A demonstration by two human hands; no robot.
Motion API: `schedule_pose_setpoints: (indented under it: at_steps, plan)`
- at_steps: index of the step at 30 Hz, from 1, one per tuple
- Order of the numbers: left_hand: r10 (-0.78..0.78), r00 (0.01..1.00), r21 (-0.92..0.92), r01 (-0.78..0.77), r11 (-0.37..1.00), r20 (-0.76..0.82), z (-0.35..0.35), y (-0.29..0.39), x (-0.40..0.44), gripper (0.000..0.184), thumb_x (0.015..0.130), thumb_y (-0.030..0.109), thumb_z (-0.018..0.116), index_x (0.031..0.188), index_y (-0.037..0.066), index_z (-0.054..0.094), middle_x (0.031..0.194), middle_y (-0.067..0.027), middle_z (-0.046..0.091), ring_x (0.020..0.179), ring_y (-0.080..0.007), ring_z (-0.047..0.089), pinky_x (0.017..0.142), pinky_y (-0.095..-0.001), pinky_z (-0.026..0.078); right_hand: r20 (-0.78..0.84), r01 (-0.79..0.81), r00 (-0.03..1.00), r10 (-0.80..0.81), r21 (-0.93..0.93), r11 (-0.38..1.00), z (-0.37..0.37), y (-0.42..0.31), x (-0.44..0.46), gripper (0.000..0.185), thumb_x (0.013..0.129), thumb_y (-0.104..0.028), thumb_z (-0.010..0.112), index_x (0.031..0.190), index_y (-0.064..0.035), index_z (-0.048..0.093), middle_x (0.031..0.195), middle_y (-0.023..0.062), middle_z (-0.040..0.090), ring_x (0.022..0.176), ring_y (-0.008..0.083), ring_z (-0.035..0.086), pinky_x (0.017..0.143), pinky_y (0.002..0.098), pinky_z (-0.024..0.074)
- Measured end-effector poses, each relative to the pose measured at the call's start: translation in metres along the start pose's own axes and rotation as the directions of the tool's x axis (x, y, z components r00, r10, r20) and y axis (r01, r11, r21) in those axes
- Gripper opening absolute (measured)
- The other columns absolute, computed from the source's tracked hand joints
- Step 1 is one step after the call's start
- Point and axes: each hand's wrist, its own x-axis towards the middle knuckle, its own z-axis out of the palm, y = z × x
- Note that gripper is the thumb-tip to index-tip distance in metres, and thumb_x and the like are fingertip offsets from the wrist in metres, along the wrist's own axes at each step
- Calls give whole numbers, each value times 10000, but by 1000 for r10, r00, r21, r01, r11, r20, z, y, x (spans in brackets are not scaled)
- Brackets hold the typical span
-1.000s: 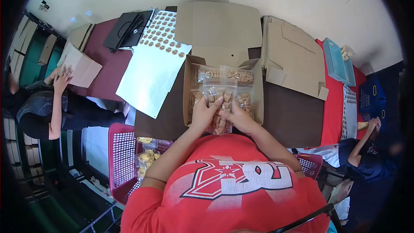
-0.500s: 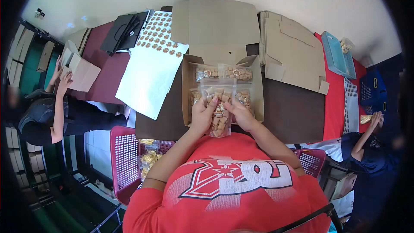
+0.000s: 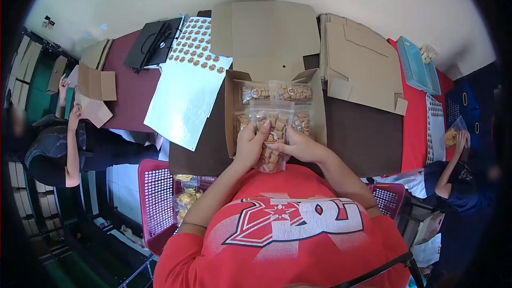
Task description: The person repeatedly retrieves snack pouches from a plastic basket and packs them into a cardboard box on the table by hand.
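A clear pouch of small tan snack pieces point(image 3: 273, 152) with a round brown sticker on its front is upright between my hands. My left hand point(image 3: 249, 144) grips its left edge, thumb on the front. On the right edge my right hand point(image 3: 303, 148) holds it, the thumb lying near the sticker. Just beyond stands an open cardboard box point(image 3: 318, 122) with its lid point(image 3: 274, 34) folded back. Several similar snack pouches point(image 3: 292, 92) lie inside the box; the held pouch hides part of them.
A sticker sheet point(image 3: 184, 90) lies on the left, beside black bags point(image 3: 154, 40). Flattened cardboard boxes point(image 3: 362, 64) are stacked right. Pink baskets point(image 3: 157, 202) flank me. One co-worker point(image 3: 58, 144) at left handles a carton point(image 3: 95, 93); another point(image 3: 453, 181) at right holds a pouch point(image 3: 455, 134).
My right thumb has moved down slightly beside the sticker; the pouch stays in both hands. The left co-worker's carton has turned, and the right co-worker's pouch is raised into fuller view.
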Motion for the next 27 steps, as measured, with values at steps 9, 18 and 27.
schedule_pose_setpoints:
  at_steps: [9, 18, 27]
  plan:
    - [2, 981, -106, 19, 994, 195, 2, 26, -8, 401, 913, 185, 594, 1237, -5, 454, 1089, -104, 597, 963, -150, 590, 838, -292, 481, -271, 32, 962, 41, 261, 965, 3, 14, 1, 732, 904, -299, 602, 1425, -33, 163, 1265, 118, 479, 1103, 208, 512, 867, 339, 482]
    - [-16, 992, -211, 41, 977, 122, 8, 19, -15, 373, 945, 129, 522, 1275, -21, 435, 1151, -113, 583, 1030, -158, 571, 894, -297, 454, -357, 176, 924, -135, 86, 981, 8, 34, 7, 481, 955, -294, 518, 1306, 12, 400, 1180, 82, 551, 1080, 151, 517, 941, 301, 404]
    - [-80, 995, -315, 95, 944, 58, 1, 10, -13, 397, 966, 233, 496, 1268, -22, 452, 1140, -113, 589, 1028, -161, 572, 892, -294, 454, -342, 113, 940, -1, 308, 944, 13, 27, 3, 498, 960, -323, 503, 1315, 7, 390, 1162, 64, 561, 1026, 154, 551, 917, 303, 431]
